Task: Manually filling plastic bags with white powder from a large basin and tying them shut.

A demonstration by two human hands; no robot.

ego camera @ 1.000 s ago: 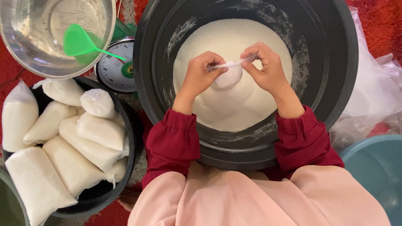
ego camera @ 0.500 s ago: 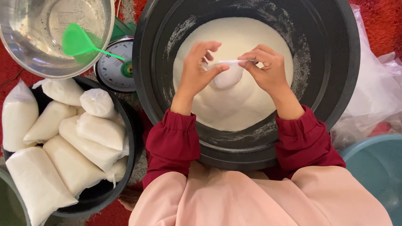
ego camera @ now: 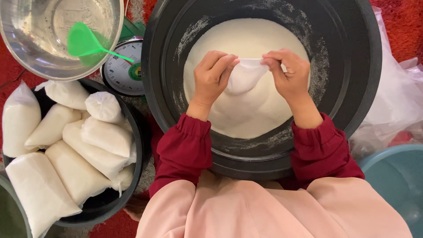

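Note:
My left hand (ego camera: pixel 213 75) and my right hand (ego camera: pixel 287 74) pinch the two sides of the mouth of a small clear plastic bag (ego camera: pixel 245 76) partly filled with white powder. The bag hangs between them, just above a heap of the same white powder (ego camera: pixel 246 114) in a large black basin (ego camera: pixel 176 35). Both hands are closed on the bag's rim, fingers curled inward. Dark red cuffs cover my wrists.
At the left, a black tub (ego camera: pixel 136 145) holds several filled, tied white bags (ego camera: pixel 94 152). A steel bowl (ego camera: pixel 17 48) with a green scoop (ego camera: pixel 86 42) sits at the top left beside a dial scale (ego camera: pixel 125 68). Crumpled clear plastic (ego camera: pixel 396 97) and a teal bucket (ego camera: pixel 396 180) lie at the right.
The bag's mouth, held stretched flat between my fingers before, now sags with the bag's filled body hanging below. My hands have drawn slightly closer together.

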